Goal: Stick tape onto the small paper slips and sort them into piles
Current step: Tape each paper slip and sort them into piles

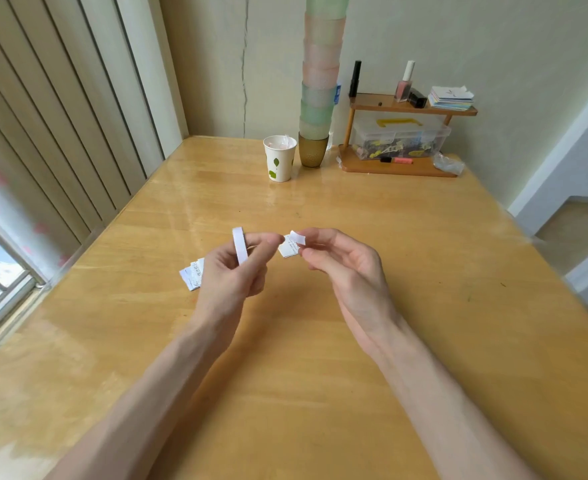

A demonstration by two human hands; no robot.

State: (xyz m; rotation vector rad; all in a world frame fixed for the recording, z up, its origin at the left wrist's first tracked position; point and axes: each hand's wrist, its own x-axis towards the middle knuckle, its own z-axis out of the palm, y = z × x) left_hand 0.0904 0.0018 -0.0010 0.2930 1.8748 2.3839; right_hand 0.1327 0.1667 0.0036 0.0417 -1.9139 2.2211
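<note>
Both hands work above the glossy light wooden table [320,341], taping one slip.

The left hand [232,271] curls its fingers round a narrow white roll of tape [240,249], held upright on edge. The right hand [341,261] pinches a short white piece of tape [298,238] against the top edge of a small white printed paper slip [288,250], which hangs in the air between the two hands. Whether the left fingertip touches the slip cannot be told. A small pile of white printed slips [191,276] lies on the table just beside the left hand. The slip looks featherlight and limp, likely to curl or flutter, and the tape will cling to skin, so the best hold is probably a light pinch at a bare corner, away from the adhesive.
</note>
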